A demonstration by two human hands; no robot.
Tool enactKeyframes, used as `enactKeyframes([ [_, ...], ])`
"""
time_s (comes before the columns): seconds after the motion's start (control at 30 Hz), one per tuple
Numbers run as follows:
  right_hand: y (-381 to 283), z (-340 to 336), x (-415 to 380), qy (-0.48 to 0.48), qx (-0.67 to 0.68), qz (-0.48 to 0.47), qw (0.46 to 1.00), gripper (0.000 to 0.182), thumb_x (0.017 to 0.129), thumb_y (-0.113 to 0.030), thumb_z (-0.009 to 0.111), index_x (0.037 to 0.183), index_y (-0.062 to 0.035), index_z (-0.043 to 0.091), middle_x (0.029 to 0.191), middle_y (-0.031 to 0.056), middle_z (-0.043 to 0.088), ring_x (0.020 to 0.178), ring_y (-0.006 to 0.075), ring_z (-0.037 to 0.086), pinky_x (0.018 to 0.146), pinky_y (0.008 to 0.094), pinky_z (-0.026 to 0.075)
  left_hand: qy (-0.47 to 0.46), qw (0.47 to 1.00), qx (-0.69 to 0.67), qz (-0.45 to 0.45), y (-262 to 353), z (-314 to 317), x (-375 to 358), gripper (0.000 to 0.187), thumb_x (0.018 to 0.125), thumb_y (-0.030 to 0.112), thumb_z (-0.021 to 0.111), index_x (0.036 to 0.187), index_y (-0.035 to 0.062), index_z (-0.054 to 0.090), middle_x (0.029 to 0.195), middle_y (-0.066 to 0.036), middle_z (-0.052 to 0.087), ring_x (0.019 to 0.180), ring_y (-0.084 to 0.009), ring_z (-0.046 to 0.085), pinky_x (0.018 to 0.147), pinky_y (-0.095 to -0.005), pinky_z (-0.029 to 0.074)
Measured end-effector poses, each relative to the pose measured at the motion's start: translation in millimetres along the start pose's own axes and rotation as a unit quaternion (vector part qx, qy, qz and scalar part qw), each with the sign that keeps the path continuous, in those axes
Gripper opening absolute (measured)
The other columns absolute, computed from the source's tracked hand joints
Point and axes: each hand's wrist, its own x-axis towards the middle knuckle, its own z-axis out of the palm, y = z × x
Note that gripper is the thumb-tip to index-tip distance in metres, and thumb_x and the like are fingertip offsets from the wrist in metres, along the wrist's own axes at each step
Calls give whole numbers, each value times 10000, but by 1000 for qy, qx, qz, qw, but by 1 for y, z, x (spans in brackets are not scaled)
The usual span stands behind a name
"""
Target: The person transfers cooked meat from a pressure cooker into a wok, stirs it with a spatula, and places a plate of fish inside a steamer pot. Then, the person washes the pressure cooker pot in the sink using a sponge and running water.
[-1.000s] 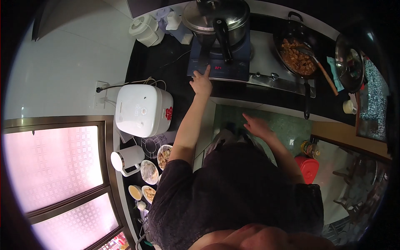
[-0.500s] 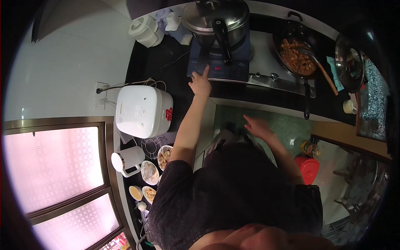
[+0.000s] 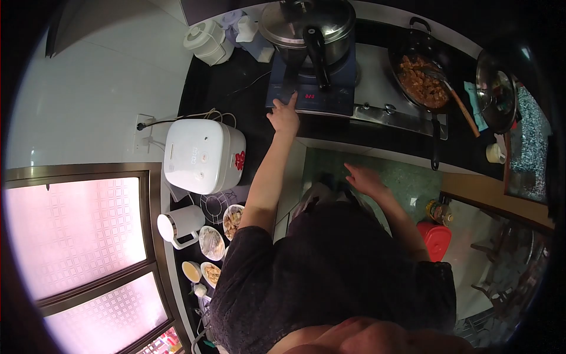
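Observation:
My left hand reaches up to the control panel of an induction cooker. Its index fingertip rests on the panel, left of a lit red display, with the thumb held apart; it grips nothing. On the cooker stands a steel pressure cooker, lid on, its black handle pointing towards me. Away from the counter, my right hand hangs in the air over the floor. Its index finger points out to the left, and nothing is held in it.
Right of the cooker, a wok of brown stewed food with a spatula stands on the gas stove. Beside it leans a glass lid. A white rice cooker, a white kettle and several food bowls line the left counter.
Both hands keep nearly the same place, the left fingertip still at the panel. The digits on the red display look different. The view has shifted very slightly.

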Motion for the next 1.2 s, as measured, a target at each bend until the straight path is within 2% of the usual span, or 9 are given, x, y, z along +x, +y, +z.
enactKeyframes([
  [0.1,-1,1,-1,0,-1,0,1000,468,875,-291,567,1295,-109,471,1046,156,615,964,336,602,794,450,499,-38,999,4,-4,0,-1,-4,611,858,193,540,1382,439,346,1144,-141,454,928,-250,616,818,-446,442],
  [0.3,-2,2,-2,26,-13,-13,999,451,854,-250,586,1263,-81,501,1047,130,626,904,302,625,754,423,506,6,1000,16,9,0,5,-3,609,852,188,543,1376,440,363,1140,-142,454,910,-256,619,819,-443,441],
  [0.4,-3,-1,-2,22,-21,-12,999,446,853,-251,586,1260,-86,505,1033,127,627,904,301,623,751,423,506,-16,1000,21,4,1,0,-4,605,855,181,535,1374,440,365,1132,-144,459,904,-255,620,814,-439,440],
  [0.77,-1,3,-5,31,-8,-19,999,445,855,-247,584,1264,-88,506,1001,128,631,893,307,622,750,426,503,1,1000,16,3,1,5,-2,600,859,187,535,1373,442,361,1094,-132,452,884,-249,619,803,-440,438],
  [0.87,-1,1,-5,6,1,-6,1000,437,861,-277,580,1255,-101,506,1019,157,619,918,346,610,759,459,499,-5,1000,23,1,3,2,-2,609,860,186,535,1379,444,350,1097,-128,451,885,-245,618,804,-442,437],
  [1.1,-3,2,-6,22,-13,-12,1000,444,856,-257,586,1261,-92,510,985,128,630,866,312,626,731,428,506,-27,999,30,-4,4,2,-1,623,853,199,545,1383,451,337,1093,-123,456,888,-245,619,804,-440,438],
  [1.2,-2,3,-7,18,-13,-15,1000,446,856,-258,586,1262,-91,508,971,128,629,861,312,626,728,428,506,-2,1000,8,1,3,-1,0,621,853,203,546,1384,447,337,1091,-119,456,896,-248,619,807,-442,436],
])
